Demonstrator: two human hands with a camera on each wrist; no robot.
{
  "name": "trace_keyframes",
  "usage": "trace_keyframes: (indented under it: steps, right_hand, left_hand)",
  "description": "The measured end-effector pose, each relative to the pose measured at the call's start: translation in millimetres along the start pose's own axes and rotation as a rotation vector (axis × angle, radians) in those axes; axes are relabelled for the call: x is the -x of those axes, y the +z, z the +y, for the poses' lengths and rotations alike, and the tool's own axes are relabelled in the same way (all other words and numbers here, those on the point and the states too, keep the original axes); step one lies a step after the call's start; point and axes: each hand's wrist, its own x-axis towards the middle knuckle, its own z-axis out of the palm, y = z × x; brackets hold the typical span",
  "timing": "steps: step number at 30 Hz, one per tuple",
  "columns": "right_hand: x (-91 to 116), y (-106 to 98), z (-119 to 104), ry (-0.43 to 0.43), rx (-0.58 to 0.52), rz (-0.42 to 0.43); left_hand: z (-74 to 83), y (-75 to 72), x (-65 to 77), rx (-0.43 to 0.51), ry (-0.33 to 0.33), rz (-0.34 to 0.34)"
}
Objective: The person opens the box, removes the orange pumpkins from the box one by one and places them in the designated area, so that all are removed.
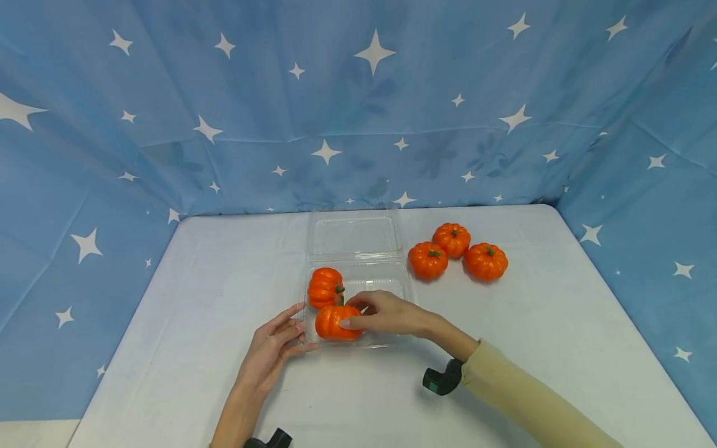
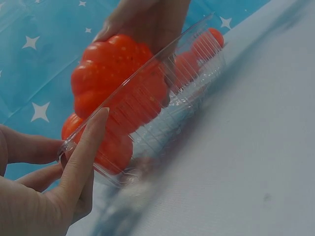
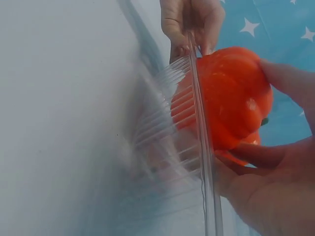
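A clear plastic clamshell box (image 1: 392, 285) lies with its lid (image 1: 354, 235) folded back, away from me. My right hand (image 1: 386, 313) holds a small orange pumpkin (image 1: 330, 323) between thumb and fingers, at the near left of the box. In the left wrist view this pumpkin (image 2: 110, 73) reaches above the box rim. Behind it, a second pumpkin (image 1: 325, 287) sits tilted inside the box, its green stem toward the right. My left hand (image 1: 273, 347) grips the box's near left corner, and one finger (image 2: 88, 142) lies against the outer wall.
To the right of the box, three more orange pumpkins (image 1: 428, 261) stand close together on the white table (image 1: 235, 267). A blue curtain with white stars (image 1: 252, 99) hangs behind the table's far edge and along its sides.
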Motion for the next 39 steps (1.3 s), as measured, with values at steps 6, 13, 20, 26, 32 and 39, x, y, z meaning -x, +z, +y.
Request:
trace_keyframes:
  steps: [6, 13, 20, 26, 32, 39]
  right_hand:
    - [9.3, -5.6, 3.0, -0.062, -0.047, -0.018]
    - [26.5, -12.5, 10.5, -0.135, -0.151, -0.010]
    - [44.5, -16.8, 14.7, -0.205, -0.136, 0.073]
    - [59.7, -23.2, 16.9, -0.257, -0.100, 0.165]
    - [74.4, -32.4, 23.7, -0.300, -0.014, 0.290]
    - [93.3, -47.6, 39.9, -0.304, 0.064, 0.457]
  left_hand:
    - [0.0, 0.0, -0.1, 0.008, 0.002, 0.012]
    - [-1.8, 0.9, -1.1, 0.013, 0.000, 0.010]
    - [-1.4, -0.3, -1.5, 0.013, 0.006, 0.005]
    - [-0.7, -1.2, -0.6, 0.020, 0.010, 0.000]
    - [-0.8, -2.0, -0.2, 0.016, 0.009, -0.006]
    - [-0.8, -3.0, -1.3, 0.007, 0.011, -0.017]
